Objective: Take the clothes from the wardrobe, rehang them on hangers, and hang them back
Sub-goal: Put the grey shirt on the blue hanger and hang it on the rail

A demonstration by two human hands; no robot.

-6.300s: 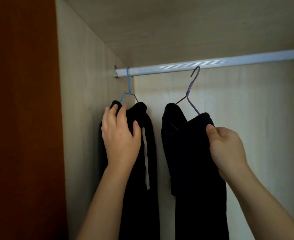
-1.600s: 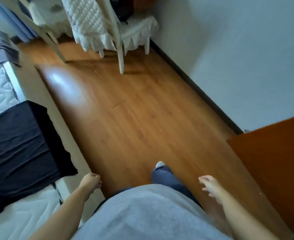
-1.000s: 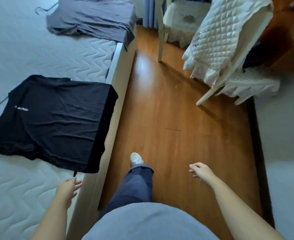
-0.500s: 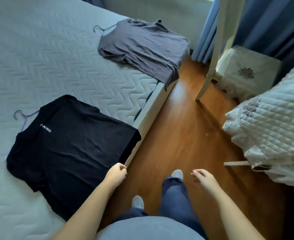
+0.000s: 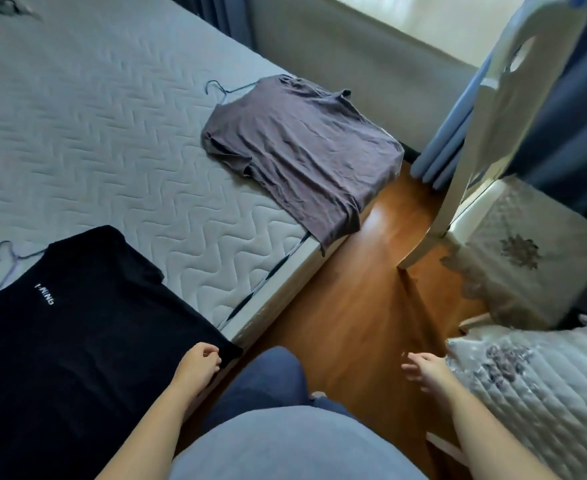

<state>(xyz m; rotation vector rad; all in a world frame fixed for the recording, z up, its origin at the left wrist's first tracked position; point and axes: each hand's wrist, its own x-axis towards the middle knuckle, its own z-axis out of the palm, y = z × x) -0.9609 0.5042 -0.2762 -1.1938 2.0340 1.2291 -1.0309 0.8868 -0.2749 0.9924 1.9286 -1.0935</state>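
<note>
1. Two T-shirts lie flat on the quilted mattress (image 5: 112, 140), well apart, each on a wire hanger.
2. Far left: the hook of the purple hanger (image 5: 8, 258) sticks out of the collar of the black T-shirt (image 5: 77, 341). White chest lettering, hem at the mattress edge.
3. Next, the left hand (image 5: 198, 363): fingers curled at the black shirt's hem corner. Can't tell if it's actually gripping the fabric.
4. Centre: grey T-shirt (image 5: 302, 150) with the dark hanger (image 5: 222, 90) hook out at the collar, hem draped over the mattress edge.
5. Then the right hand (image 5: 427, 370): fingers loose and spread, holding nothing, above the wooden floor (image 5: 347, 289).
6. Right: white chair (image 5: 486, 133), and a quilted white cover (image 5: 544, 393) just beside the right hand.
</note>
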